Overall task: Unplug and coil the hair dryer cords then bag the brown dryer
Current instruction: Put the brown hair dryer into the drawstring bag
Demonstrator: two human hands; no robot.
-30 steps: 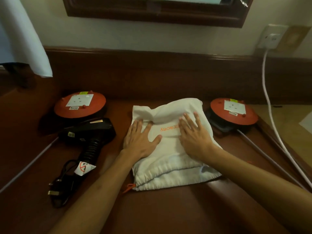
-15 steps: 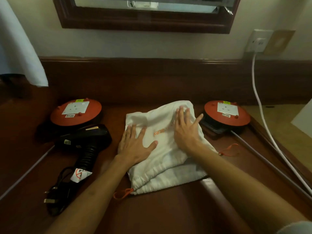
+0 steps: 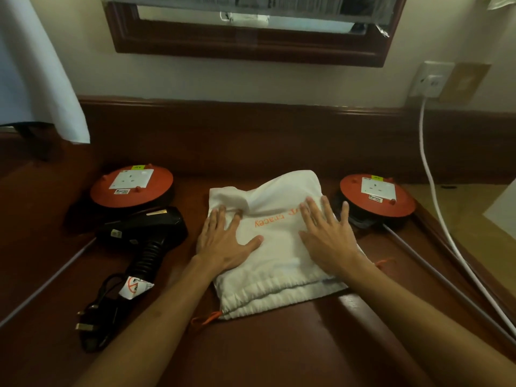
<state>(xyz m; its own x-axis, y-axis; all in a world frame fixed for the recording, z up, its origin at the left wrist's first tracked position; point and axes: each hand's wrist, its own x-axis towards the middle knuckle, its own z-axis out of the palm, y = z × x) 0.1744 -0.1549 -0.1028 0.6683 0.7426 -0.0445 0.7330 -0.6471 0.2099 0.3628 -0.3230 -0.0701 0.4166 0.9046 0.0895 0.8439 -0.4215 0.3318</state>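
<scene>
Both hands, left hand (image 3: 223,244) and right hand (image 3: 328,237), fingers spread flat on white bag (image 3: 279,275), upside-down orange lettering unclear

The right hand (image 3: 329,233) slides back from the white bag's (image 3: 276,263) twelve o'clock end toward its middle, fingers flat.

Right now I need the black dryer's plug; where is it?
Head view, lower left: the plug lies on the desk beside the coiled cord, below the dryer.
</scene>
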